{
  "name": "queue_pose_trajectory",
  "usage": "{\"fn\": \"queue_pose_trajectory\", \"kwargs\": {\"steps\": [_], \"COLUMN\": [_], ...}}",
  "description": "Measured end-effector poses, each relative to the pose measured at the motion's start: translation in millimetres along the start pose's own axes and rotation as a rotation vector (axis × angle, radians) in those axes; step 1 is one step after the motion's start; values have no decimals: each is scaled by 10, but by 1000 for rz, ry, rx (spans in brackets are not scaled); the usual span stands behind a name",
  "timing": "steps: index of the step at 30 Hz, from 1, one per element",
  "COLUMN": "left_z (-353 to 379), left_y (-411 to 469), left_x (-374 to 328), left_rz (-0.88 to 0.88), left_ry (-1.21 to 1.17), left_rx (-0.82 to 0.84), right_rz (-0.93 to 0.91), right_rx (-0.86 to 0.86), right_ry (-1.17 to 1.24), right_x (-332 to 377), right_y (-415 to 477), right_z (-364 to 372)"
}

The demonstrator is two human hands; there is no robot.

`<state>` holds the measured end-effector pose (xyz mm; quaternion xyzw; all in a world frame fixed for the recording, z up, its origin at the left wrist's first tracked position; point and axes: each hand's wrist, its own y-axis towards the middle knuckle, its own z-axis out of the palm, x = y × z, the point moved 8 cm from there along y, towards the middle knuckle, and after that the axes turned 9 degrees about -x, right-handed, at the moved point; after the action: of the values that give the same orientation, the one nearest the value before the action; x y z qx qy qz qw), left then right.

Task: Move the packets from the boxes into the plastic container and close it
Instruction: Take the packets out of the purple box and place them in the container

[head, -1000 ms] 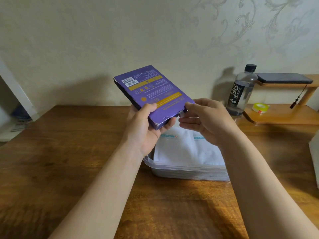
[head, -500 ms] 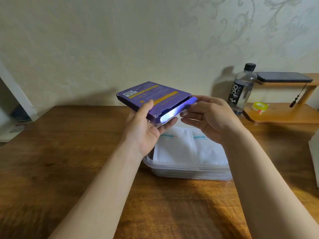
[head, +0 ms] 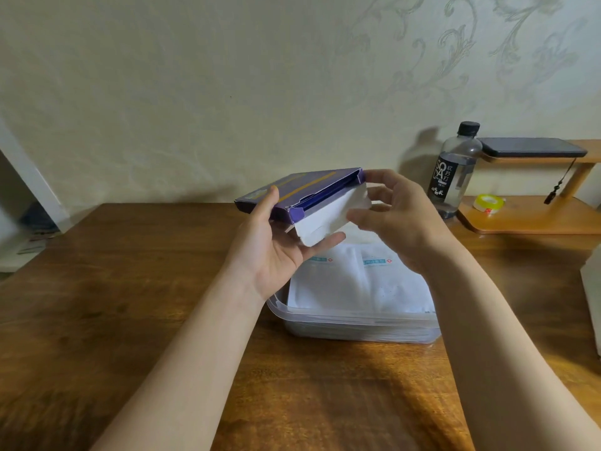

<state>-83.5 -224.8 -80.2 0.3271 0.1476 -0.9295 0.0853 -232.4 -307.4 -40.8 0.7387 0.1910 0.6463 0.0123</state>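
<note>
Opened further than half a second ago: flat purple cardboard box (head: pixel 299 187), a white panel (head: pixel 328 216) now hanging from its end, flap or packet unclear. Left hand (head: pixel 276 252) grips the box, thumb on top; right hand (head: pixel 400 222) pinches the panel. Directly beneath, clear rectangular plastic container (head: pixel 357 320), open-topped, holds flat white packets (head: pixel 357 284) on glossy wooden table (head: pixel 130 288).

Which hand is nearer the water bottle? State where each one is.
Right. The right hand is just left of the bottle, apart from it, at the open end of the purple box. The left hand holds that box farther left.
</note>
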Motion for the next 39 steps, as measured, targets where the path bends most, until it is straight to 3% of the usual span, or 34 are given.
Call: {"fn": "queue_pose_trajectory", "kwargs": {"steps": [10,23,28,39], "left_z": [-55,-101,-111,-98], "left_y": [-4,19,17,11], "left_x": [-19,25,60,49], "left_rz": [39,-11,-34,-25], "left_ry": [-31,-81,-45,-71], "left_rx": [-113,-128,-124,-141], "right_rz": [-212,-47,55,-48], "right_rx": [-150,-208,-349,-311], "right_ry": [-321,-50,59,-80], "right_x": [128,44,-44,-16], "right_y": [-15,49,38,91], "right_z": [-39,-133,-227,-194]}}
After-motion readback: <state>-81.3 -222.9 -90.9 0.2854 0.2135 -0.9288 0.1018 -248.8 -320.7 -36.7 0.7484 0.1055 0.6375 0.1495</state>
